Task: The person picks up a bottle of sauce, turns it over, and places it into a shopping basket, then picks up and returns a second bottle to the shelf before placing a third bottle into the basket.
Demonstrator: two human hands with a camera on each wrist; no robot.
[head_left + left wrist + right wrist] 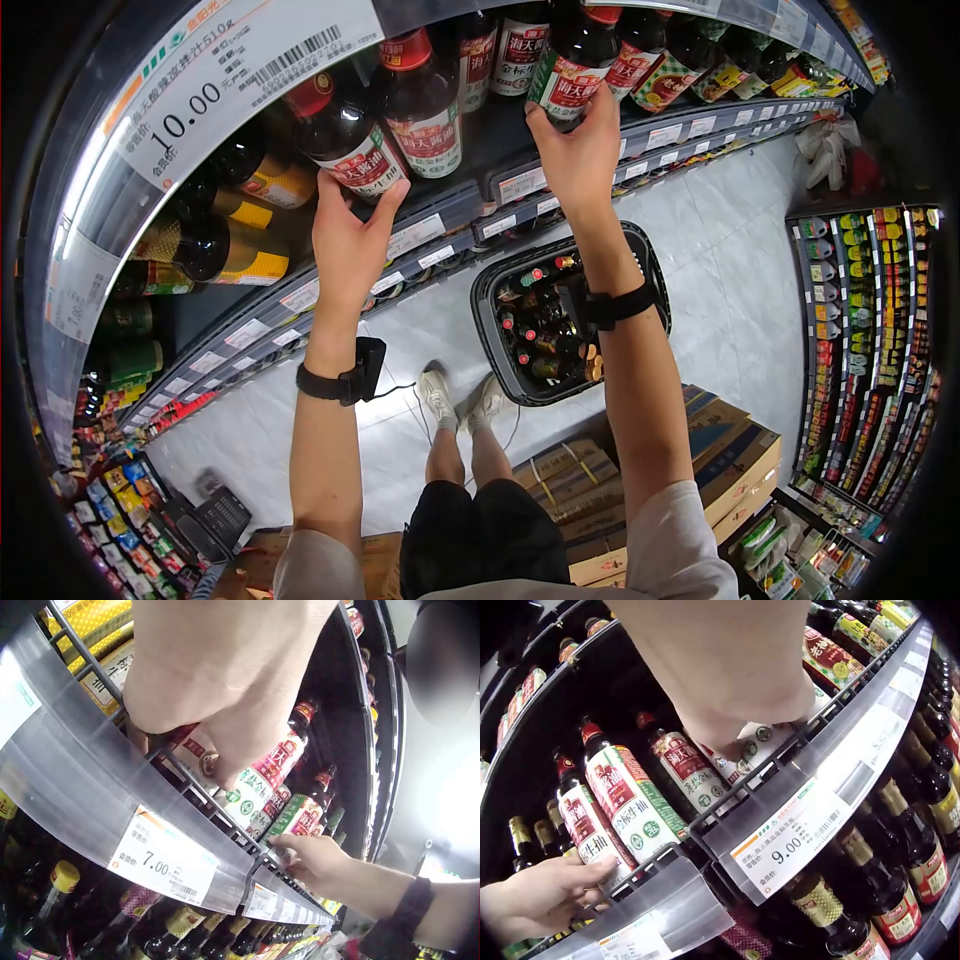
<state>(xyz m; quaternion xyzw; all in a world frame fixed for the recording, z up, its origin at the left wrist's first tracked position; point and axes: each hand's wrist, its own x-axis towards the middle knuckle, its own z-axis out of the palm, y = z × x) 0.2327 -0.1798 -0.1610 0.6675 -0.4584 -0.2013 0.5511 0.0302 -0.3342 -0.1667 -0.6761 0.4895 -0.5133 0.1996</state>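
My left hand [350,240] holds a soy sauce bottle [345,135] with a red cap and a red-and-white label, thumb and fingers at its lower end by the shelf's front edge. Another red-capped soy sauce bottle [425,120] stands just right of it. Farther right, my right hand [582,150] grips the base of a soy sauce bottle [575,75] whose label has a green side. From the left wrist view, the right hand [319,862] shows thumb and fingers at that bottle's foot. The right wrist view shows the left hand [547,892] round its bottle's lower label.
A black shopping basket [487,345] with several bottles stands on the tiled floor below my right forearm. Cardboard boxes [735,470] are stacked beside my legs. A low rail with price tags [787,840] runs along the shelf front. More bottles [240,250] lie to the left.
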